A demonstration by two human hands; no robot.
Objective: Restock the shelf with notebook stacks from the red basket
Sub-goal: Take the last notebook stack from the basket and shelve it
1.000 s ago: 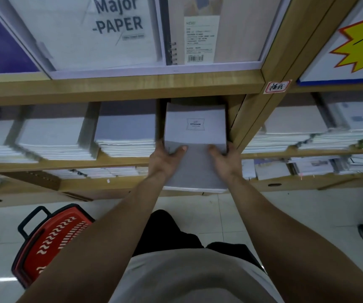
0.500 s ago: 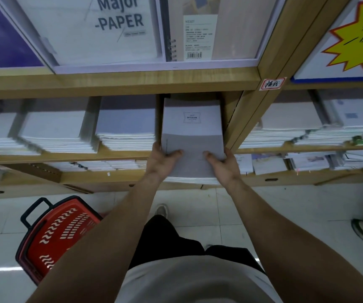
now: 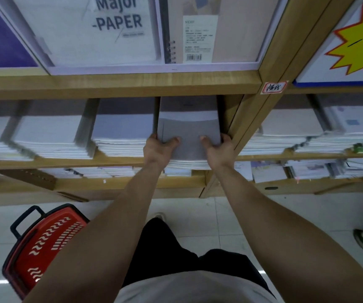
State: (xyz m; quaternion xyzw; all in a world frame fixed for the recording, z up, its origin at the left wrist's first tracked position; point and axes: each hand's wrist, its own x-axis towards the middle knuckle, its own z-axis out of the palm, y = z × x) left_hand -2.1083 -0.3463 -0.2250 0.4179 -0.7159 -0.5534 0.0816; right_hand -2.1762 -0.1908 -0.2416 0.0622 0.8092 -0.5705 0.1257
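Notebook stack (image 3: pixel 189 130) sits mostly inside the rightmost slot of the middle shelf (image 3: pixel 119 84), btwn the neighbouring pile (image 3: pixel 123 132) on the left & the wooden upright (image 3: pixel 248 119) on the right; that's from the head view, the only one I've got. Left grip (image 3: pixel 157 149) & right grip (image 3: pixel 218 149) both clamp its near corners, thumbs flat on the grey cover, fingers wrapped round the side edges. Vs a sec ago the stack has slid deeper: the small cover label that was in plain sight is now back in the shadow under the upper board, & my hands are up at the shelf lip. So this stack is nearly seated, I reckon; only its front edge looks to overhang a bit. Red basket (image 3: pixel 43 248) stands on the floor at my left, well apart; my forearm hides much of its inside, so can't tell what's left to shelve.
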